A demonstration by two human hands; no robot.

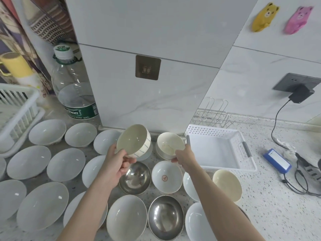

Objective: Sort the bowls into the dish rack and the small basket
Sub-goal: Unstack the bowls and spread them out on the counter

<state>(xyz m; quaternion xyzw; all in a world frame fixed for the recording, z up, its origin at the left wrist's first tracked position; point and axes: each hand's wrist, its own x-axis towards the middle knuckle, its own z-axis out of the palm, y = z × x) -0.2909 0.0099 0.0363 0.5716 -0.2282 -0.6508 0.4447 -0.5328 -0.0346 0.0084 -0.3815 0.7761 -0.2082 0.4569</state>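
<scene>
Nearest to the camera, many bowls are spread on the counter (271, 202): white bowls (41, 209) on the left, two steel bowls (165, 217) in the middle, and a cream bowl (226, 184) on the right.

Above them, a striped bowl (133, 140) is held in the air by the left hand (119, 160). The fingers are curled under its lower rim and the bowl is tilted toward the camera. A small bowl (171, 143) is pinched at its near rim by the right hand (185, 156). It cannot be told whether this bowl is lifted or rests on another bowl that is seen under it.

Just to the right, the basket (246, 166) is seen with nothing in it. The rack (19, 108) is placed at the far left edge, well apart from both hands. Behind it a water bottle (76, 84) stands, and a charger (302, 93) is plugged in at the far right wall.

Some risks are judged from this position. The small bowl is gripped only at one edge, so it could slip and fall on the bowls below. The striped bowl could be knocked against the wall corner near it. If the rack is reached, the bowls on the left could be brushed by the arm.
</scene>
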